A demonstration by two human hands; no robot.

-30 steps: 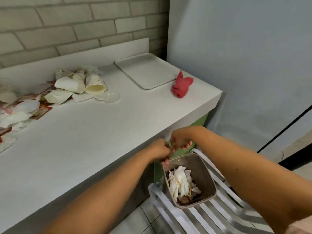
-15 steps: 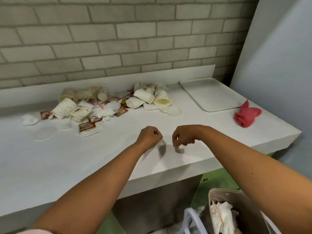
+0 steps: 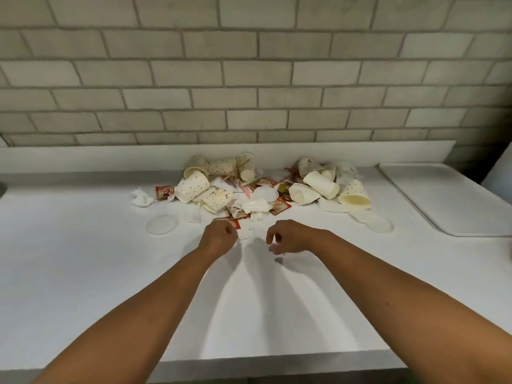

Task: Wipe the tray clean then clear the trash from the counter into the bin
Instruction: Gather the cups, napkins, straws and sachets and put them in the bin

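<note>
While both your arms reach forward over the counter [image 3: 83, 273], your left hand [image 3: 220, 236] is curled into a loose fist and your right hand [image 3: 288, 236] hangs with its fingers [image 3: 273, 241] bent downward; neither one grasps anything that I can see. The left hand is just beside a red sachet [image 3: 235, 223] at the near edge of the trash pile [image 3: 263, 187], but I cannot tell if it touches it.

You can count about nine paper cups lying on their sides: around five with coloured dots on the left, such as the dotted cup [image 3: 192, 187], and about four on the right, such as the plain cup [image 3: 321, 184]. Some are crushed, so the count is not sure. Two round clear lids lie apart from the pile, one lid [image 3: 162, 224] on the left and another lid [image 3: 378, 224] on the right. Several red and brown sachets and some crumpled white napkins, like the napkin [image 3: 141, 196] on the far left, are mixed between the cups.

The counter is white and smooth, with a low white backsplash [image 3: 83, 159] along its back. Behind it stands a wall [image 3: 249, 65] of pale grey bricks.

One tray [image 3: 448, 200] lies flat on the right end of the counter, well apart from your hands. It is white with rounded corners and a low rim, and its surface looks bare.
</note>
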